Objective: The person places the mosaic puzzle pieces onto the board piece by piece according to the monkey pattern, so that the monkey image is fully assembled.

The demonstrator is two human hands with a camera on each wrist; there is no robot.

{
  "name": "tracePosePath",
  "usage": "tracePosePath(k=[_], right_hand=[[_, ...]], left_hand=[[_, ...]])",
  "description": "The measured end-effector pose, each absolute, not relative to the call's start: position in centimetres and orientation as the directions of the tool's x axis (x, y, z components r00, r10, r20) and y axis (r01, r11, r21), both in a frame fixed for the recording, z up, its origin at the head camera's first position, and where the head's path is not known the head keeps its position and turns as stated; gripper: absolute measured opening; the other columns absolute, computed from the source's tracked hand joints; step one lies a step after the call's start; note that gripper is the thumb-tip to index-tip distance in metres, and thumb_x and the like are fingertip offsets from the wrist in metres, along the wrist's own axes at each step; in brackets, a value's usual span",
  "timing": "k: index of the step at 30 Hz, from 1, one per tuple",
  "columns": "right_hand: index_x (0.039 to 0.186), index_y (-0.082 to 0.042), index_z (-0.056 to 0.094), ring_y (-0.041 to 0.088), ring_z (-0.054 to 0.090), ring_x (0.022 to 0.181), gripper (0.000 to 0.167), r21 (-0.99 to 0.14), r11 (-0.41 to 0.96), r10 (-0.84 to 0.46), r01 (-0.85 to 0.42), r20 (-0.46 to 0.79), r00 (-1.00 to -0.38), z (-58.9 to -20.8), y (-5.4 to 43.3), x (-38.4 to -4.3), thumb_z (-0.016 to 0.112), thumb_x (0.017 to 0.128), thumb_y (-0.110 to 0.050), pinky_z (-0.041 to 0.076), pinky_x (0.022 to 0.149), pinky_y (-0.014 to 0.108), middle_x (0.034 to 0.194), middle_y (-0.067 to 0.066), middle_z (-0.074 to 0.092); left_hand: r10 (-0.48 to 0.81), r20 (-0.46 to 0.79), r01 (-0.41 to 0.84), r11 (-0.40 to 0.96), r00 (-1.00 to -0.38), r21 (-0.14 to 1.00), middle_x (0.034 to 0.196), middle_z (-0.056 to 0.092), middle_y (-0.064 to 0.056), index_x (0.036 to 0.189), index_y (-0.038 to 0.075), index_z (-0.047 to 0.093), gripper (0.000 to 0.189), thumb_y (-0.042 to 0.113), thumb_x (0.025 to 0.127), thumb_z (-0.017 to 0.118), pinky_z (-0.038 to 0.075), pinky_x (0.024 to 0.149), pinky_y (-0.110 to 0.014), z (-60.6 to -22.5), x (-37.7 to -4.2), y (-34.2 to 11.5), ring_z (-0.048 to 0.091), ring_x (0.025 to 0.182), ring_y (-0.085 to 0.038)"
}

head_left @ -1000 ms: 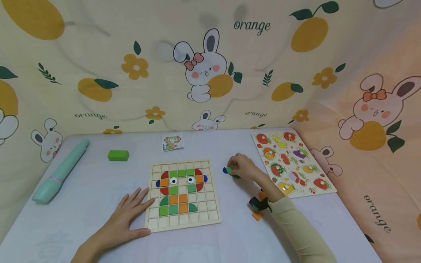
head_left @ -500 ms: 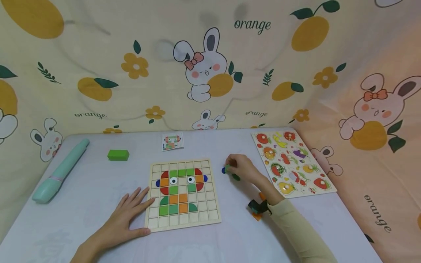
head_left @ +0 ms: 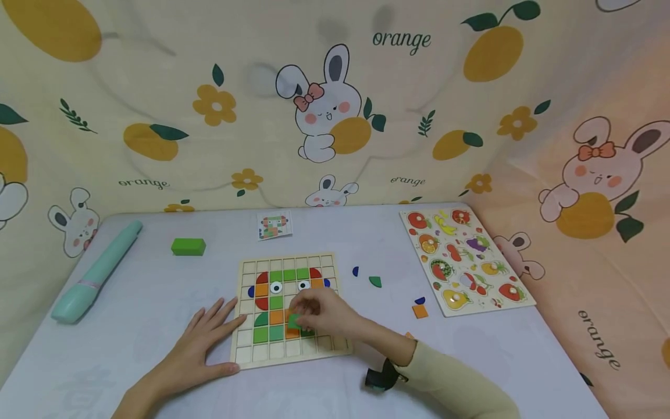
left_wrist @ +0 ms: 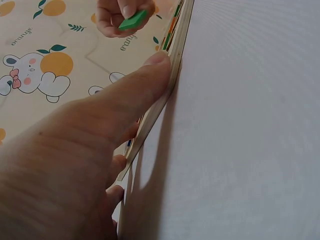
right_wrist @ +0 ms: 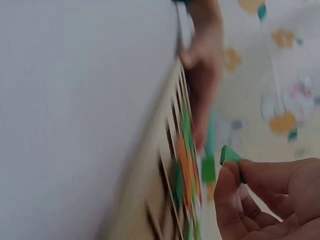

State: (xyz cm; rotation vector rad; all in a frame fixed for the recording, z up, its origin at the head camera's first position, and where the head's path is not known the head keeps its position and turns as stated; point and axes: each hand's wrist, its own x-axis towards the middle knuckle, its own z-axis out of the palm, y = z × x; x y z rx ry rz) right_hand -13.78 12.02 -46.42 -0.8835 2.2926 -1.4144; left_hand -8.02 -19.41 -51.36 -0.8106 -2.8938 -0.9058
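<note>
Over the lower middle of the wooden grid board, my right hand pinches a small green tile between thumb and fingertips. The right wrist view shows this tile above the board's surface. Red, orange, green and blue pieces and two round eye pieces form a pattern in the cells; my right hand hides part of it. My left hand lies with spread, straight fingers at the board's left edge. In the left wrist view its thumb touches the board's side.
Right of the board lie a blue half-round, a green quarter-round, another blue half-round and an orange square. A fruit puzzle board, pattern card, green block and teal tapered object surround the work.
My right hand has moved left and nearer, from the loose pieces to over the board, carrying the green tile. The blue half-round and green quarter-round stay behind. My left hand has not moved.
</note>
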Motion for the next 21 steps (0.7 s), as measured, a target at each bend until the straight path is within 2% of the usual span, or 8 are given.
tracePosePath(k=[3,7,16,19,21], right_hand=[[0.102,-0.002,0.071,0.003,0.055,0.073,0.014,-0.888,0.313,-0.680,-0.336,0.037,-0.732,-46.9,10.4,-12.6,0.072,0.089,0.002,0.051,0.068,0.019,0.087,0.001,0.067],[0.100,-0.002,0.073,0.001,0.054,0.072,0.012,-0.880,0.313,-0.695,-0.356,0.042,-0.717,-47.4,9.1,-11.4,0.072,0.088,0.002,0.051,0.067,0.018,0.087,0.000,0.068],[0.101,-0.006,0.074,-0.002,0.052,0.074,0.016,-0.763,0.425,-0.711,-0.486,0.051,-0.702,-47.4,8.2,-10.0,0.073,0.087,0.002,0.049,0.068,0.014,0.085,-0.008,0.065],[0.100,-0.008,0.076,-0.003,0.053,0.077,0.013,-0.672,0.466,-0.728,-0.575,0.079,-0.681,-47.3,8.1,-9.8,0.073,0.089,-0.002,0.047,0.070,0.010,0.088,-0.008,0.067],[0.099,-0.011,0.078,-0.004,0.054,0.078,0.011,-0.561,0.504,-0.736,-0.656,0.117,-0.666,-47.2,8.1,-9.6,0.074,0.089,-0.009,0.044,0.070,0.009,0.089,-0.009,0.067]], left_hand=[[0.477,0.149,0.476,0.698,-0.866,0.535,0.163,0.026,-0.010,0.149,0.023,0.048,0.085,0.060,0.078,0.075,-0.009,0.119,-0.038,-51.3,-8.1,-19.4,0.013,0.150,-0.040],[0.484,0.160,0.486,0.688,-0.861,0.539,0.163,0.026,-0.010,0.149,0.023,0.049,0.084,0.058,0.078,0.076,-0.008,0.119,-0.039,-51.4,-8.0,-19.5,0.015,0.149,-0.041],[0.483,0.169,0.492,0.688,-0.859,0.534,0.163,0.027,-0.010,0.149,0.023,0.048,0.084,0.059,0.079,0.076,-0.007,0.119,-0.039,-51.3,-7.9,-19.5,0.015,0.149,-0.041],[0.483,0.169,0.492,0.691,-0.859,0.530,0.163,0.026,-0.010,0.149,0.022,0.048,0.084,0.059,0.079,0.075,-0.008,0.119,-0.038,-51.3,-7.9,-19.5,0.015,0.149,-0.041],[0.484,0.172,0.495,0.690,-0.858,0.529,0.163,0.026,-0.010,0.149,0.022,0.048,0.084,0.059,0.078,0.076,-0.008,0.119,-0.038,-51.3,-8.0,-19.5,0.015,0.149,-0.041]])
